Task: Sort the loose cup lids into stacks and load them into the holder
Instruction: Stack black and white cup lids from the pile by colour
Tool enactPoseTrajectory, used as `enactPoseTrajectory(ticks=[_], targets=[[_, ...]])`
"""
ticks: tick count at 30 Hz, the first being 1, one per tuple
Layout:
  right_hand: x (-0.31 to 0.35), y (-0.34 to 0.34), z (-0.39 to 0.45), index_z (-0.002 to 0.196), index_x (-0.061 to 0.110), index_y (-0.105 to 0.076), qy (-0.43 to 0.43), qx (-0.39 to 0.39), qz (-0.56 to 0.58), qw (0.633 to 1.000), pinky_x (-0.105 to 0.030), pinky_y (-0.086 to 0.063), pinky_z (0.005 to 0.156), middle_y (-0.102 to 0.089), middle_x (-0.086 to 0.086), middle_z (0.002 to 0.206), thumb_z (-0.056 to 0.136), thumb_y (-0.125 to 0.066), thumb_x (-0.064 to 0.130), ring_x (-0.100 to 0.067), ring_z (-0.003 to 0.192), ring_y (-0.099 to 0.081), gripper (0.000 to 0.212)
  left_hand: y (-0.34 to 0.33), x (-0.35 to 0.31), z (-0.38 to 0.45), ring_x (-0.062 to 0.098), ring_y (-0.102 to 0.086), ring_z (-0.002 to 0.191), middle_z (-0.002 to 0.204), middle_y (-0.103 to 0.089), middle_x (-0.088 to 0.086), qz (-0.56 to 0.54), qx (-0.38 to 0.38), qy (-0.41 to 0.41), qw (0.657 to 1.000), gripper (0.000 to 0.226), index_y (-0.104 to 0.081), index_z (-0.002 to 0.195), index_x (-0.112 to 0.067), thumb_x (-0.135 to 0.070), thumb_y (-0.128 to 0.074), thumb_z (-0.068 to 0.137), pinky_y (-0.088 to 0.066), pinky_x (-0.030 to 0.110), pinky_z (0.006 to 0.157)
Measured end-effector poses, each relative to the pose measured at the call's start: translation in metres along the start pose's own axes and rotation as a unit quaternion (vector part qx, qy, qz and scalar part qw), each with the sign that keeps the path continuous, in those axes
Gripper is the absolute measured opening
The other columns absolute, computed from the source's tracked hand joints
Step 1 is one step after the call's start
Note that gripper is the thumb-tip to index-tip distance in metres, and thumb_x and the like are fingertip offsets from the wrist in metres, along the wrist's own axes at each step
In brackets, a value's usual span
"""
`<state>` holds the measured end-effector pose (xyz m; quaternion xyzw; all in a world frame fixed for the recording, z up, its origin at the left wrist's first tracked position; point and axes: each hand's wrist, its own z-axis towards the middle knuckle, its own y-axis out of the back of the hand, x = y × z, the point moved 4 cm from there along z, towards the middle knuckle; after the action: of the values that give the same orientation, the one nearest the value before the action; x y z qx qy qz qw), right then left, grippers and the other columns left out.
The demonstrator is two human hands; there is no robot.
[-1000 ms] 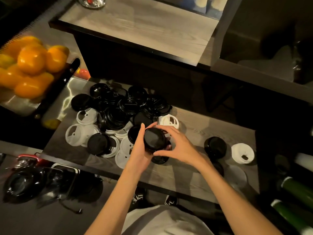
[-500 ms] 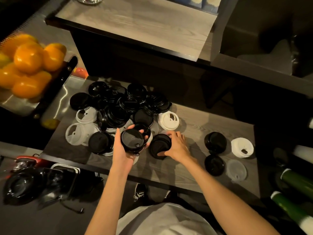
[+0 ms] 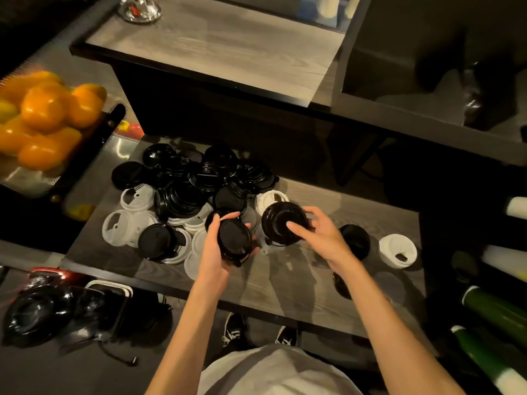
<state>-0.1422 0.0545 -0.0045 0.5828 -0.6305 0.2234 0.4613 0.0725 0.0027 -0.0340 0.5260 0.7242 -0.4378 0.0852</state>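
Note:
A heap of loose black lids (image 3: 196, 178) with white and clear lids (image 3: 125, 226) at its left edge covers the wooden shelf (image 3: 285, 295). My left hand (image 3: 215, 249) grips a short stack of black lids (image 3: 233, 238) just above the shelf. My right hand (image 3: 319, 235) holds a second black lid (image 3: 281, 220) tilted up beside it, with the thumb pressed into its underside. Set apart at the right are a black lid stack (image 3: 356, 240), a white lid (image 3: 397, 250) and another black lid (image 3: 340, 286) partly behind my forearm.
A tray of oranges (image 3: 42, 121) stands at the left. Above the shelf runs a higher wooden counter (image 3: 216, 44). Green bottles (image 3: 496, 317) lie at the right edge, and dark gear (image 3: 37, 312) sits below left.
My right hand has lifted a black lid off the shelf and turned it up. My left hand has shifted its stack a little to the right, toward that lid.

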Motion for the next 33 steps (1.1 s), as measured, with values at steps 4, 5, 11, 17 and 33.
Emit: enactPoseTrajectory(ticks=[4,5,11,17,33], targets=[[0.03,0.011,-0.03,0.137,0.025,-0.057,0.028,0.106,0.11,0.988,-0.03,-0.054,0.1,-0.075,-0.003,0.121,0.095,-0.072,0.022,-0.014,0.114,-0.071,0.045,-0.037,0.026,-0.014,0.038,-0.062,0.125,0.138,-0.063,0.017,0.01,0.105,0.031,0.994,0.058,-0.059,0.139,-0.016,-0.056,-0.035,0.105,-0.05,0.06,0.1],[0.034,0.012,-0.036,0.135,0.029,-0.058,0.039,0.118,0.089,0.988,-0.03,-0.055,0.1,-0.075,-0.003,0.121,0.095,-0.072,0.024,-0.014,0.115,-0.071,0.042,-0.049,0.032,-0.019,0.037,-0.061,0.127,0.139,-0.063,0.017,-0.002,0.128,0.049,0.991,0.061,-0.059,0.141,-0.017,-0.058,-0.031,0.105,-0.046,0.063,0.105],[0.041,0.033,-0.055,0.129,0.047,-0.057,0.196,-0.03,-0.187,0.962,-0.022,-0.05,0.085,-0.059,0.02,0.127,0.096,-0.069,0.04,0.009,0.107,-0.059,0.035,-0.087,0.046,-0.034,0.036,-0.061,0.127,0.141,-0.061,0.016,-0.036,0.183,0.075,0.98,0.052,-0.057,0.143,-0.024,-0.052,-0.038,0.104,-0.054,0.057,0.093],[0.046,0.048,-0.075,0.148,0.053,-0.041,0.245,0.074,-0.247,0.935,-0.018,-0.038,0.105,-0.045,0.031,0.146,0.086,-0.078,0.051,0.005,0.137,-0.041,0.072,-0.103,0.053,-0.033,0.035,-0.061,0.127,0.139,-0.061,0.019,-0.013,0.156,0.079,0.985,0.052,-0.063,0.137,-0.017,-0.05,-0.043,0.103,-0.046,0.051,0.108],[0.032,0.111,-0.069,0.135,0.048,-0.053,0.22,-0.092,-0.162,0.957,-0.022,-0.046,0.098,-0.047,0.017,0.134,0.071,-0.085,0.058,-0.001,0.126,-0.048,0.072,-0.112,0.057,-0.027,0.044,-0.062,0.12,0.142,-0.057,0.025,0.012,0.179,0.044,0.983,0.049,-0.059,0.14,-0.02,-0.043,-0.042,0.101,-0.054,0.054,0.09]])
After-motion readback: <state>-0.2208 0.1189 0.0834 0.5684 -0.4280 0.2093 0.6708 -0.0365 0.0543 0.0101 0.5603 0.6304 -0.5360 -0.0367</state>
